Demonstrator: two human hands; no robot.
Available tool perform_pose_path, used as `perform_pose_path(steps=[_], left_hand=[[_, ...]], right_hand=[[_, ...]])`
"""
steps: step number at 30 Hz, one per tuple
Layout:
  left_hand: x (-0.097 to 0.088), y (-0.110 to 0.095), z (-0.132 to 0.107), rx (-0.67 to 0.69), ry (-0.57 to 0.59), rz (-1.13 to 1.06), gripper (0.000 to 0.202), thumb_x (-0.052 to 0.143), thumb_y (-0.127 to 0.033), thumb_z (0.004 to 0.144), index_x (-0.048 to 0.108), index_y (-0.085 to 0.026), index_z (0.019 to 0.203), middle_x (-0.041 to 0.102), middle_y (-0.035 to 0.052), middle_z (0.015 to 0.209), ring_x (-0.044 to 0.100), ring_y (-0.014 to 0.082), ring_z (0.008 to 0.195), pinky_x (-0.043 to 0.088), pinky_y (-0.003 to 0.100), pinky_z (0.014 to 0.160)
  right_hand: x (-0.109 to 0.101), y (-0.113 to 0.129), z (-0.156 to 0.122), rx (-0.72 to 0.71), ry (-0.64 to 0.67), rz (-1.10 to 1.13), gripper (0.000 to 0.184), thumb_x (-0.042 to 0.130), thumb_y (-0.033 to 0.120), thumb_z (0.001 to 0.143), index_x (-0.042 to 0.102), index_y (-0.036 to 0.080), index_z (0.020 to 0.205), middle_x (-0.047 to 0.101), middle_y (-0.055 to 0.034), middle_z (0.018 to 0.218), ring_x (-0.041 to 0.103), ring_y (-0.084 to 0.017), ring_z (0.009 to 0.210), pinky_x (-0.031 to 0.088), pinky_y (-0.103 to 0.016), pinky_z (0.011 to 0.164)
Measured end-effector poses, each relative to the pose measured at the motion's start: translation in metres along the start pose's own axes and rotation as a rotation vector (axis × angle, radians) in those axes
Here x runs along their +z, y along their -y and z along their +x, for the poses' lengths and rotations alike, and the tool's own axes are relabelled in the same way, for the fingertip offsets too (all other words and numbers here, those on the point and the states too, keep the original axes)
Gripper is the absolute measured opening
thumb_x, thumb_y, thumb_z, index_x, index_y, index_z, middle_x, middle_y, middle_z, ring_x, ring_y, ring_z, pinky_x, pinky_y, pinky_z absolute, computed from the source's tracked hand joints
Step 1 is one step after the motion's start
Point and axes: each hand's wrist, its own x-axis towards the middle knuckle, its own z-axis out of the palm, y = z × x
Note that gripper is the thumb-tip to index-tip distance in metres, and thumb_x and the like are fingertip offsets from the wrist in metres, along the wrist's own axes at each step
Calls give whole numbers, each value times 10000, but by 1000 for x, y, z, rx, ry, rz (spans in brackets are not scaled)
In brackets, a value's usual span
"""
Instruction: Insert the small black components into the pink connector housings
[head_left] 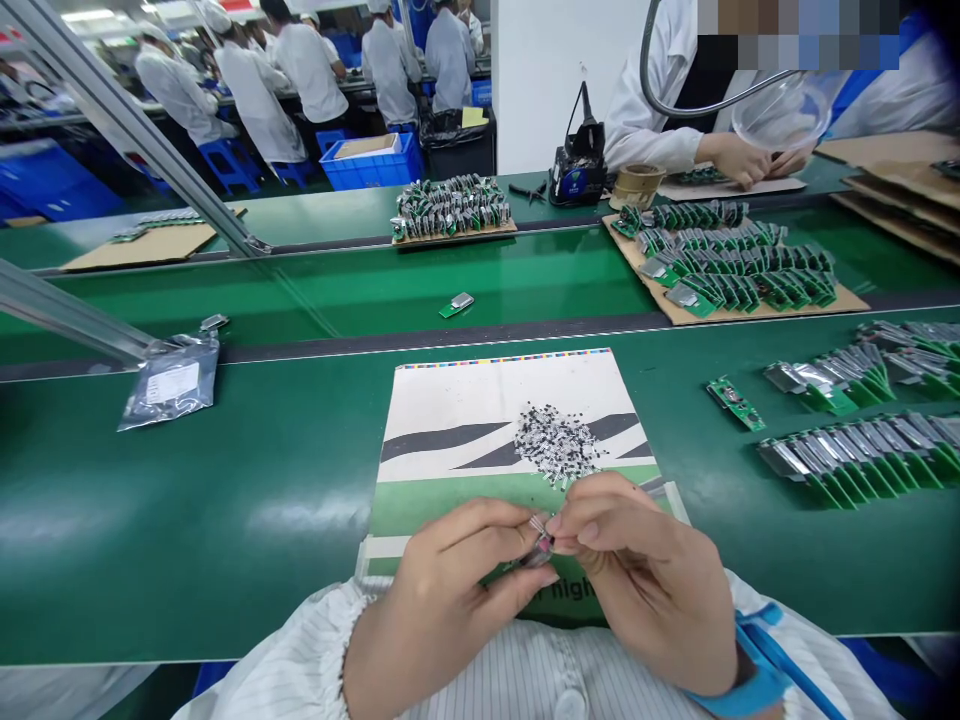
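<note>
We grip a small part (535, 554) in L hand (450, 570) over printed sheet (457, 400); R hand (652, 565) pinched at its end, contents unclear. Loose bits (556, 442) just ahead, prob. for quick reach.

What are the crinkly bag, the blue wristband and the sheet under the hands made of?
Bag: probably thin plastic film, silvery and glossy, with bright creases.
Wristband: smooth and blue, maybe plastic or rubber; I can't tell which.
Sheet: likely paper or card, flat, with printed colours.
</note>
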Motion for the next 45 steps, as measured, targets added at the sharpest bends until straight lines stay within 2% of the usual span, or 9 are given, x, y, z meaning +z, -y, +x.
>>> perform_pose_path(steps=[4, 9, 17, 23, 28, 31, 35, 40, 45], left_hand=[[1, 2, 3, -18, 22, -72, 155, 726, -160, 792, 657, -168, 931, 713, 67, 900, 707, 149, 786, 607, 203, 720], [4, 6, 8, -70, 57, -213, 213, 723, -115, 788, 653, -190, 975, 711, 63, 935, 705, 150, 839, 600, 214, 737], [18, 25, 18, -257, 120, -422, 379, 788, -343, 724, 557, -228, 1002, 633, 65, 1062, 655, 208, 1005, 602, 350, 835], [9, 106, 115, -198, 164, 274, 257, 618, -295, 873, 566, -189, 1102, 601, 102, 1180, 557, 247, 1147, 456, 445, 1012], [21, 184, 201, -261, 160, 434, 287, 509, -190, 930, 559, -118, 1204, 483, 157, 1381, 381, 295, 1338, 282, 500, 1121], [33, 211, 223, -328, 172, 491, 367, 577, -256, 911, 531, -157, 1262, 462, 122, 1408, 414, 320, 1309, 331, 586, 1064], [44, 222, 233, -383, 220, 475, 339, 587, -306, 910, 568, -152, 1211, 556, 108, 1288, 548, 279, 1163, 444, 525, 981], [42, 215, 232, -400, 197, 360, 308, 597, -284, 904, 583, -157, 1185, 578, 106, 1264, 552, 271, 1159, 440, 523, 985], [20, 188, 199, -467, 89, 129, 387, 570, -191, 897, 526, -132, 1278, 562, 132, 1335, 524, 263, 1213, 388, 482, 1047]], right_hand=[[-6, -6, -4, 38, 27, 54, 355, 496, -62, 815, 516, 254, 977, 652, 3, 803, 599, -146, 782, 540, -280, 674], [-20, -20, -10, 146, 143, 80, 288, 664, 179, 844, 530, 258, 1086, 563, -52, 1009, 574, -187, 945, 544, -316, 760], [-39, -34, -15, 213, 210, -59, 54, 500, 276, 952, 537, 249, 981, 614, -51, 1010, 594, -185, 965, 528, -303, 753], [-100, -81, -10, 393, 145, -961, 144, 539, 286, 913, 617, 195, 993, 685, -79, 956, 630, -232, 901, 504, -354, 797], [-127, -121, 0, 515, 106, -1239, 147, 534, 156, 869, 669, 117, 913, 661, -170, 816, 602, -324, 810, 442, -424, 699], [-125, -128, 3, 521, 83, -1277, 129, 571, 143, 839, 660, 111, 928, 635, -194, 834, 583, -354, 834, 415, -410, 646], [-108, -120, 3, 440, 127, -1190, 116, 563, 172, 866, 647, 183, 946, 621, -171, 946, 556, -326, 897, 413, -416, 687], [-76, -97, 3, 315, 412, -853, 89, 674, 130, 809, 641, 213, 805, 652, -20, 828, 587, -195, 813, 448, -322, 712], [-47, -83, -3, 278, 577, -677, 137, 640, 91, 835, 651, 205, 759, 639, 2, 792, 566, -164, 793, 421, -304, 726]])
